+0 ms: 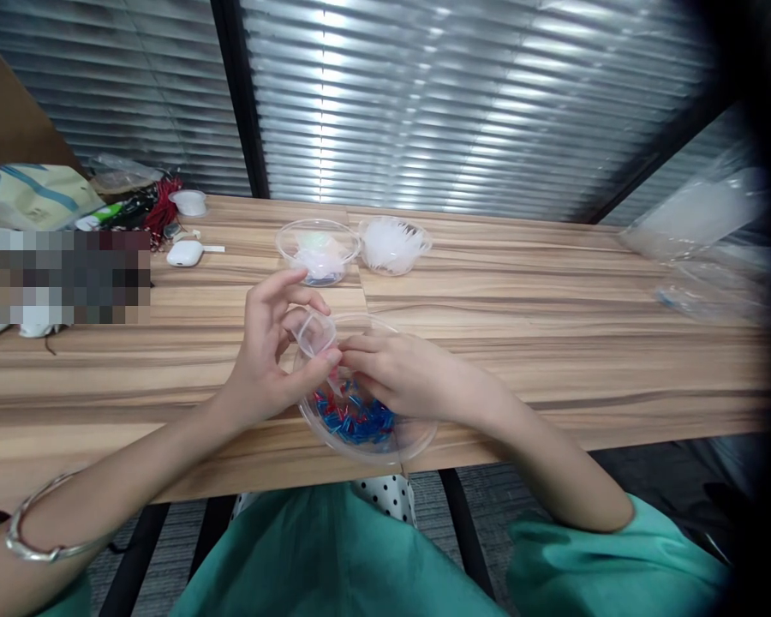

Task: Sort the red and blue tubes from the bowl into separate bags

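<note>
My left hand (273, 343) is closed around a small clear plastic cup (316, 332), with the thumb and fingers curled about it. Beside it, the fingertips of my right hand (402, 368) are pressed together close to the left thumb; what they pinch is hidden. A bit of pink (334, 377) shows between the two hands, too small to name. Both hands are over a round clear plastic bowl (417, 441) near the table's front edge. Small shiny red and blue pieces (360, 424) lie in it.
Behind the bowl are a clear container with pale pieces (321, 248) and another with white spiky pieces (393, 247). A white earbud case (185, 253), red cords (163, 210) and bags crowd the left. Clear plastic packaging (700, 214) lies at the right, and blinds (456, 111) line the back.
</note>
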The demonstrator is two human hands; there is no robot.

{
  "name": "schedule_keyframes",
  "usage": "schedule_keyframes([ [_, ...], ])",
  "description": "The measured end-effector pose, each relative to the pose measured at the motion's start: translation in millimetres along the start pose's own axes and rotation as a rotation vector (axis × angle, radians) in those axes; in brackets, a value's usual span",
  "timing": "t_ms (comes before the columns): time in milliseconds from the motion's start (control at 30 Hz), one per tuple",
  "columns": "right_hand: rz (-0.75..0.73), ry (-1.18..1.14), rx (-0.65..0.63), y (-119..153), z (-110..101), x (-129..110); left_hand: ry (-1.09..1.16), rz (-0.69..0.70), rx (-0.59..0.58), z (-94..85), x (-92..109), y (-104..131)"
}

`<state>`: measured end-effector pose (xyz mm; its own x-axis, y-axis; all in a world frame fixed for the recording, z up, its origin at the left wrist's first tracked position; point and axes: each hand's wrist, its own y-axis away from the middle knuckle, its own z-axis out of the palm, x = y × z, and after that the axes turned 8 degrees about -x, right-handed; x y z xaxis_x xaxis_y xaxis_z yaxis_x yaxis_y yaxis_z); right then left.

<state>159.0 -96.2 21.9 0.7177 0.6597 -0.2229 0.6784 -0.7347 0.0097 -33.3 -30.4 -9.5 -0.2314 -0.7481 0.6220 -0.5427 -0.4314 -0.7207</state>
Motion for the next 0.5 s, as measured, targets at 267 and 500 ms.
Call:
schedule_keyframes([
  [267,-0.084,-0.004,-0.02,-1.3,-2.0,-0.3,0.027,0.037,0.011,-1.1,1.5,-1.2],
  [500,-0.092,-0.162,-0.088,2.4,-4.5,2.4,0.054,0.03,-0.008,-1.1,1.2,-1.3],
])
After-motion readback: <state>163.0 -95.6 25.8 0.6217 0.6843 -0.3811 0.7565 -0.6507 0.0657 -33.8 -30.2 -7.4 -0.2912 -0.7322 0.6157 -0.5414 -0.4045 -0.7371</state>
